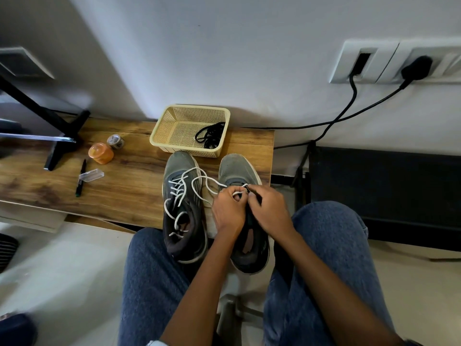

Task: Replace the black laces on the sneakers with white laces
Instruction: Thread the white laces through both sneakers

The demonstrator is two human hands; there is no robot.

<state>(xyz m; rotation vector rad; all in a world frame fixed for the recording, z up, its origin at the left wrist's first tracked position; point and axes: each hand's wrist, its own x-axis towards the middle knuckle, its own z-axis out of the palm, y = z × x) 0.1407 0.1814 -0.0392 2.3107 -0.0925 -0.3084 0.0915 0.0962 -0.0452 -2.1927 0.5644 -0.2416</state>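
Two grey sneakers sit side by side on wooden surface, toes toward basket. Left sneaker laced white. Left hand and right hand both pinch white lace over right sneaker. Black laces lie in basket.
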